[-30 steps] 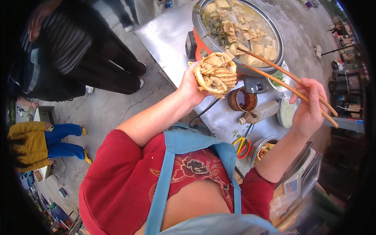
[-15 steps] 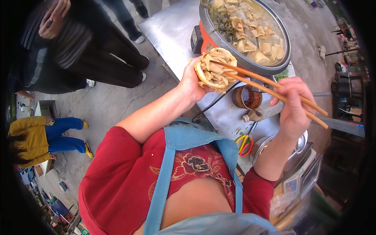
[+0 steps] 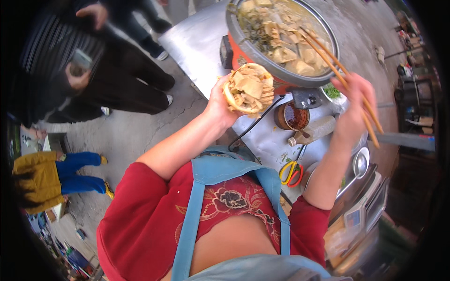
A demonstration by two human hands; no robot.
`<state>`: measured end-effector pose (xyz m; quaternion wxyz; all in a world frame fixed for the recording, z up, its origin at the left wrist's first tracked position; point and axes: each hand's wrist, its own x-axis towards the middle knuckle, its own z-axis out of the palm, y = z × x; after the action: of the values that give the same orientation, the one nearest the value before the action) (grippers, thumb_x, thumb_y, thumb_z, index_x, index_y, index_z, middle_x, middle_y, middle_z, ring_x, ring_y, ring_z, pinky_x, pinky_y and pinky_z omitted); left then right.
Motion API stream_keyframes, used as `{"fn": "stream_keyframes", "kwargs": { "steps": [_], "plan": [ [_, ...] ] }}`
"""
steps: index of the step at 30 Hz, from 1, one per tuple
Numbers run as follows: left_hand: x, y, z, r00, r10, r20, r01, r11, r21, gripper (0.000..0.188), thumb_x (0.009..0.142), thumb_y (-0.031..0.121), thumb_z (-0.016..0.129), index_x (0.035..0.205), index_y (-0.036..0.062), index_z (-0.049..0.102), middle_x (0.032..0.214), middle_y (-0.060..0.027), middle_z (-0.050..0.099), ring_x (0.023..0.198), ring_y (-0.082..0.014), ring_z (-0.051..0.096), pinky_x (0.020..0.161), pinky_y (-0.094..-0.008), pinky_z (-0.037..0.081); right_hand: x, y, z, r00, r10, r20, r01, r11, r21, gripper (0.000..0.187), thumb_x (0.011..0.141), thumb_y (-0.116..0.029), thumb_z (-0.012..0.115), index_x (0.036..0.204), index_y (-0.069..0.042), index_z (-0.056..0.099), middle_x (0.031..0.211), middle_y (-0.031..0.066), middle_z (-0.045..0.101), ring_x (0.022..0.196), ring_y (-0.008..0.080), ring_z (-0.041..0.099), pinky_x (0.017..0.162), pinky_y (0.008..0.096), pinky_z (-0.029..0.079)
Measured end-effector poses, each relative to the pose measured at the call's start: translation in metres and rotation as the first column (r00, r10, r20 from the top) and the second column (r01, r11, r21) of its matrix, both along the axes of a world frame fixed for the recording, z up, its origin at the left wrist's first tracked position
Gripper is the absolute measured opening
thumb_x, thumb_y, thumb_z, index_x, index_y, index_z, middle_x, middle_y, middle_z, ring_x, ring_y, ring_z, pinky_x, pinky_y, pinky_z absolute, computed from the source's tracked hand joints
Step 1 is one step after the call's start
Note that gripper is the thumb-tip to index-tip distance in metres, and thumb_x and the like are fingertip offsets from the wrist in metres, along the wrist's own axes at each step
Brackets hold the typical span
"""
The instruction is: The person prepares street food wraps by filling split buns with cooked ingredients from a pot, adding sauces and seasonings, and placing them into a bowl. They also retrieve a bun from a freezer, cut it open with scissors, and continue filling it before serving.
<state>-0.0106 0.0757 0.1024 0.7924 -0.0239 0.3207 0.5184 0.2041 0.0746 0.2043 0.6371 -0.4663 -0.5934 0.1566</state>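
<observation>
A round split bun (image 3: 229, 97) packed with pale, folded slices of food (image 3: 251, 88) rests in my left hand (image 3: 218, 103), whose fingers curl round its near left side. The filling faces up and bulges over the rim. My right hand (image 3: 354, 100) is closed round a pair of long wooden chopsticks (image 3: 330, 66). Their tips reach over the wide, orange-sided electric pot (image 3: 238, 50), at the food in it. Chunks and sheets of pale food (image 3: 286, 54) and dark green strands lie in its broth. Nothing is clearly visible between the tips.
Below the pot on the metal table (image 3: 197, 40) stand a jar of dark red sauce (image 3: 291, 117), a clear bottle (image 3: 318, 131) lying down, yellow-and-red scissors (image 3: 291, 173), a bowl of chopped greens (image 3: 333, 92) and a ladle (image 3: 360, 165). A black cord crosses the edge. People stand at left.
My right hand has swung the chopsticks from the bun's filling to the pot. The left hand, still holding the bun, has shifted slightly left and down. A bystander's hands have moved.
</observation>
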Motion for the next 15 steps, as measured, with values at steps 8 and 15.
{"fn": "stream_keyframes", "kwargs": {
  "steps": [8, 15],
  "plan": [
    [0.013, -0.020, -0.012, 0.974, -0.206, -0.100, 0.199, 0.977, -0.070, 0.054, 0.092, 0.043, 0.027, 0.128, 0.0069, 0.044, 0.129, -0.0136, 0.049, 0.116, -0.0331, 0.048, 0.098, -0.0492, 0.039, 0.015, 0.030, -0.042, 0.646, 0.157, 0.747, -0.159, 0.985, -0.069, 0.058, 0.067, -0.009, 0.074, 0.120, -0.006, 0.051, 0.121, 0.0146, 0.053, 0.108, 0.0319, 0.054, 0.089, 0.0330, 0.043],
    [0.021, -0.028, -0.045, 0.948, -0.314, -0.043, 0.304, 0.940, -0.156, 0.052, 0.092, 0.043, 0.029, 0.125, 0.0067, 0.047, 0.126, -0.0137, 0.051, 0.115, -0.0333, 0.049, 0.098, -0.0506, 0.038, 0.063, -0.066, -0.090, 0.918, -0.384, 0.101, 0.348, 0.654, -0.671, 0.043, 0.072, -0.005, 0.073, 0.111, -0.003, 0.054, 0.078, 0.0040, 0.060, 0.060, 0.0088, 0.055, 0.051, 0.0195, 0.043]
  ]
}}
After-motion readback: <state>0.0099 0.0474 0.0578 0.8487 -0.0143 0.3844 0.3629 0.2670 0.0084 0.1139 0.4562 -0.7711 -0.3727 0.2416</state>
